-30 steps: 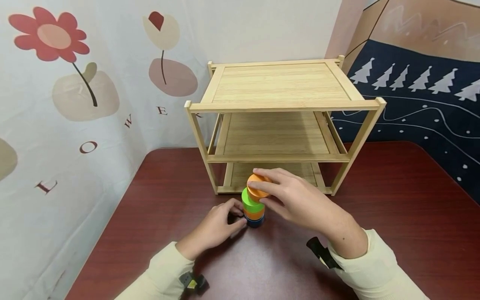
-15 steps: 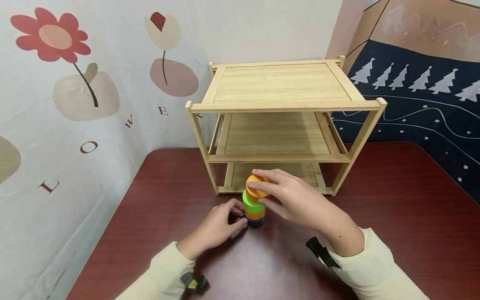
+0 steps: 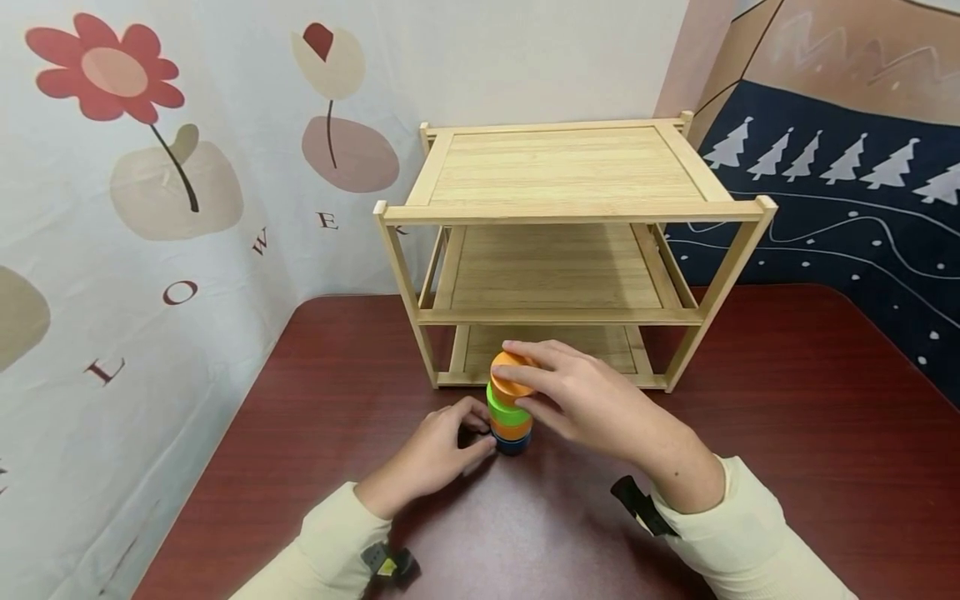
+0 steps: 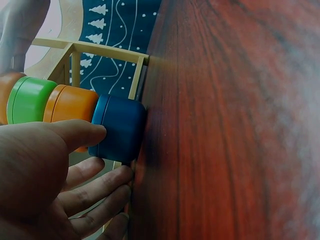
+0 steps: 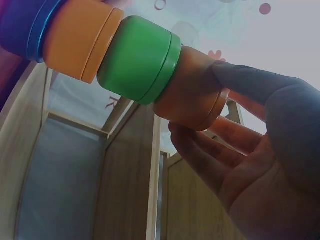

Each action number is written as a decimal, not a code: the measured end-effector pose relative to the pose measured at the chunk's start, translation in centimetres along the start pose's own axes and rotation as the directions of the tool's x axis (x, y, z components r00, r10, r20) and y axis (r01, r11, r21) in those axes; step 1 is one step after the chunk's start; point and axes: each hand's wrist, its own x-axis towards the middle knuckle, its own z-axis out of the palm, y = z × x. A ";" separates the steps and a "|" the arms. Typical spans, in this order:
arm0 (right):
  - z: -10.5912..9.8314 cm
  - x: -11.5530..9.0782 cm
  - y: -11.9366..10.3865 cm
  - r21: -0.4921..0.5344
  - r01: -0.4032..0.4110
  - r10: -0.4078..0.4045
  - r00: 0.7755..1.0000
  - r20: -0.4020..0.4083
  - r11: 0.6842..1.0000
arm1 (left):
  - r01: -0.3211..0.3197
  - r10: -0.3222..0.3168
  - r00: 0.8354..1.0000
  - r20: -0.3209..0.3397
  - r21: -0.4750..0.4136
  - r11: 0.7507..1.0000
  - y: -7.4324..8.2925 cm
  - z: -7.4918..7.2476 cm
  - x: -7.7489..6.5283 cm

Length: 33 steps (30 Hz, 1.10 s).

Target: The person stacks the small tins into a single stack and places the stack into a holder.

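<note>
Small round lidded jars stand in a column in front of the wooden rack. At the bottom is a dark blue jar [image 4: 120, 127], then an orange jar [image 4: 72, 104], then a green jar [image 5: 140, 60]. My right hand [image 3: 585, 392] holds the top orange jar [image 5: 190, 90] between thumb and fingertips, over the green lid and slightly off its centre. My left hand [image 3: 427, 454] is at the column's left side, with thumb tip against the blue jar near its lid and the other fingers loosely spread beside its base.
A three-tier wooden rack [image 3: 562, 212] stands just behind the column, its lower front rail close to the jars. Dark red tabletop [image 3: 337, 375] extends on both sides. Printed cloth [image 3: 247, 125] hangs behind and to the left.
My right hand has shifted the top orange jar slightly left, more nearly in line with the green jar. My left hand stays beside the blue jar.
</note>
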 end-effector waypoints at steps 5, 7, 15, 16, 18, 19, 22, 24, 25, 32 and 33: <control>0.2 0.1 0.0 -0.004 0.001 -0.001 1.000 0.000 1.000 | -0.007 0.007 1.000 -0.001 0.013 1.000 -0.1 0.0 0.0; 0.2 0.0 0.0 -0.003 0.001 -0.001 1.000 0.000 1.000 | -0.012 0.012 1.000 -0.002 0.012 1.000 -0.1 0.0 0.0; 0.4 0.0 0.0 0.005 -0.007 0.007 1.000 0.001 1.000 | -0.014 0.014 1.000 -0.005 0.009 1.000 -0.1 0.0 0.0; 0.4 0.0 0.0 0.005 -0.009 0.009 1.000 0.001 1.000 | -0.013 0.013 1.000 -0.005 0.010 1.000 0.0 0.0 0.0; 0.4 0.0 0.0 0.005 -0.011 0.011 1.000 0.002 1.000 | -0.015 0.015 1.000 -0.001 0.012 1.000 -0.1 0.0 -0.1; 0.4 0.0 0.0 0.004 -0.013 0.013 1.000 0.004 1.000 | -0.009 0.009 1.000 0.000 0.009 1.000 0.0 0.0 -0.1; 0.5 0.0 0.0 0.003 -0.019 0.019 1.000 0.010 1.000 | -0.009 0.009 1.000 0.002 0.009 1.000 0.0 0.0 -0.1; 0.5 0.0 0.0 0.004 -0.021 0.021 1.000 0.013 1.000 | -0.012 0.012 1.000 -0.001 0.007 1.000 0.0 0.0 -0.1; 0.4 0.0 0.0 0.004 -0.023 0.023 1.000 0.014 1.000 | -0.008 0.008 1.000 0.000 0.006 1.000 0.0 0.0 -0.1; 0.4 0.0 0.0 0.005 -0.032 0.032 0.999 0.016 0.999 | -0.012 0.012 1.000 -0.007 0.004 1.000 0.0 0.0 -0.1; 0.4 0.0 0.0 0.005 -0.035 0.034 0.999 0.018 0.999 | -0.013 0.013 1.000 -0.009 0.005 1.000 0.0 0.0 -0.1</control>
